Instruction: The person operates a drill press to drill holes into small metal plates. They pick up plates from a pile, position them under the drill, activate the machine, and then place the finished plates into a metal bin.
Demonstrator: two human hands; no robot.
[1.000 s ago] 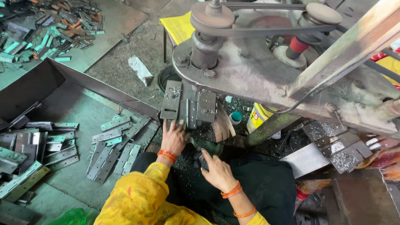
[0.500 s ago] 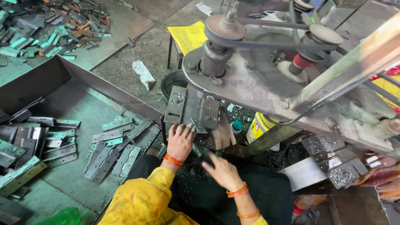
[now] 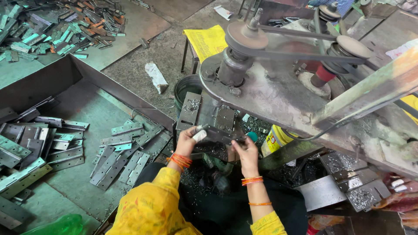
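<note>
Two hands hold one grey hinge flat under drill press, at frame centre. Left hand closed on its 9 o'clock end, right hand pinching 3 o'clock end. Best kept level, fingers off the middle. Hinge pile at 8 o'clock.

- Left hand: bare, no glove; a stack of thin orange bangles circles the wrist just behind the grip.
- Left sleeve: loose bright yellow cloth with a faint orange pattern, starting just behind the bangles.
- Right hand: bare; orange bangles sit behind the grip, with one more thin orange bangle farther up the forearm.
- Right sleeve: the same yellow cloth, ending near the elbow.
</note>
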